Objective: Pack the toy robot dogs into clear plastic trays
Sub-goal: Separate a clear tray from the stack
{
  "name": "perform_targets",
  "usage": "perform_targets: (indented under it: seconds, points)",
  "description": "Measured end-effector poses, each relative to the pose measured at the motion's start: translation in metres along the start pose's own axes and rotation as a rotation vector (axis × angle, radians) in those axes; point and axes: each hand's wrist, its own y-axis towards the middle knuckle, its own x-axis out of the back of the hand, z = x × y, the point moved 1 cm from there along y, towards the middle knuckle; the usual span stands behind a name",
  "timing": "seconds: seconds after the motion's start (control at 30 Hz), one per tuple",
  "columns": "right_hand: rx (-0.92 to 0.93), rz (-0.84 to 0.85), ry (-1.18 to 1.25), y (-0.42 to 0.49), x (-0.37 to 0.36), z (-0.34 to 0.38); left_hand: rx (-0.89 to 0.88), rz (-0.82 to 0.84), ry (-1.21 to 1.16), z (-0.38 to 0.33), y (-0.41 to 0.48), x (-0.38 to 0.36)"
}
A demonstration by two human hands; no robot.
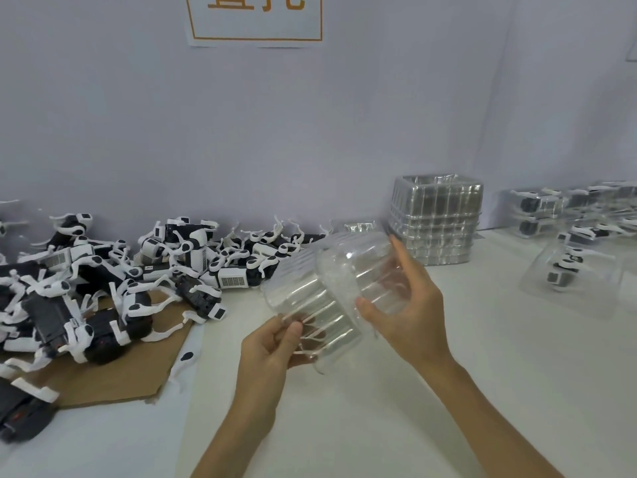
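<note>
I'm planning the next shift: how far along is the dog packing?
Done: several packed trays sit at the far right. In hand: the left hand and right hand hold one empty clear tray. Left: a large pile of loose toy dogs on the left and a stack of empty trays.

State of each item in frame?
Held tray: empty, off the table.
Left hand: pinches the tray's near edge.
Right hand: grips the tray's far side.
Tray stack: nested, empty.
Toy dog pile: loose, unpacked.
Right-side tray: dog inside.
</note>
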Motion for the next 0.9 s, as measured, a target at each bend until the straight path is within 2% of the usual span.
perform_targets:
  seconds: [0.13,0.27,0.43,0.53,0.6,0.73,0.8,0.9]
  points:
    - [-0.076,-0.142,0.001,0.005,0.016,-0.006,0.103,-0.100,-0.241,0.001,0.006,0.006]
    - [0.015,-0.116,-0.208,0.019,0.020,-0.010,0.211,-0.113,-0.457,0.006,0.007,0.007]
    - [0.329,0.026,-0.637,0.083,0.006,-0.026,0.257,-0.143,-0.467,0.008,0.005,0.003]
    - [0.404,0.176,-0.888,0.126,-0.007,-0.055,0.269,-0.139,-0.462,0.008,0.004,0.002]
    - [0.358,0.293,-1.007,0.144,-0.013,-0.082,0.274,-0.129,-0.464,0.007,0.004,0.002]
    - [0.143,0.600,-1.108,0.147,-0.023,-0.130,0.276,-0.131,-0.470,0.005,0.003,0.001]
    - [0.077,0.619,-1.072,0.142,-0.027,-0.140,0.274,-0.128,-0.464,0.005,0.003,0.001]
    - [0.080,0.584,-1.027,0.140,-0.034,-0.144,0.268,-0.126,-0.439,0.005,0.003,0.001]
